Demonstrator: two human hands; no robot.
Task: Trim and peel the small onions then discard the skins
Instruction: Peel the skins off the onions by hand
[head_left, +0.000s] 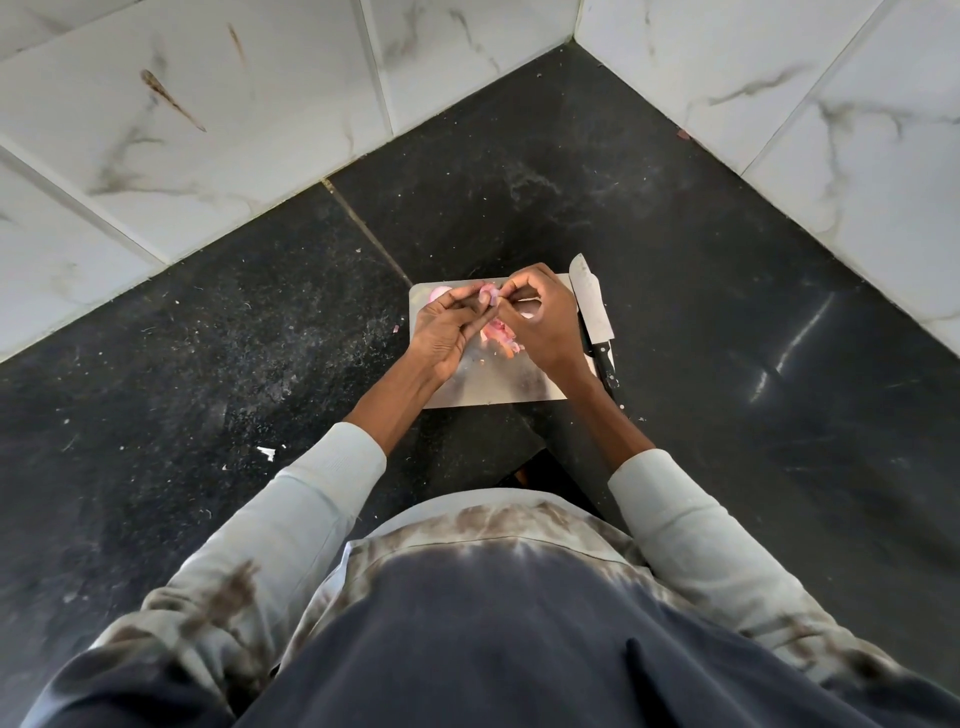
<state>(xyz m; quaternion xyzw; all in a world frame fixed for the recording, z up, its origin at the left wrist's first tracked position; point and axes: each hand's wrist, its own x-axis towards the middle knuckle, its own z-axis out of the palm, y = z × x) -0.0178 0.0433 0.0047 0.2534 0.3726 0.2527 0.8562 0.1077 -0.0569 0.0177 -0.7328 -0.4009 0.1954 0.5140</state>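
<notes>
A small pink onion (490, 294) is held above the steel cutting board (498, 382), pinched between both hands. My left hand (448, 330) grips it from the left. My right hand (540, 319) pinches its skin from the right, fingers closed on it. A heap of pink onion skins (500, 335) lies on the board under the hands. Another peeled onion (440, 293) sits at the board's far left corner, partly hidden by my left hand. A knife (592, 312) with a black handle lies along the board's right edge, untouched.
The board rests on a black stone counter (260, 338) in a corner of white marble-look tiled walls (208, 104). Small scraps of skin (266, 453) are scattered over the counter to the left.
</notes>
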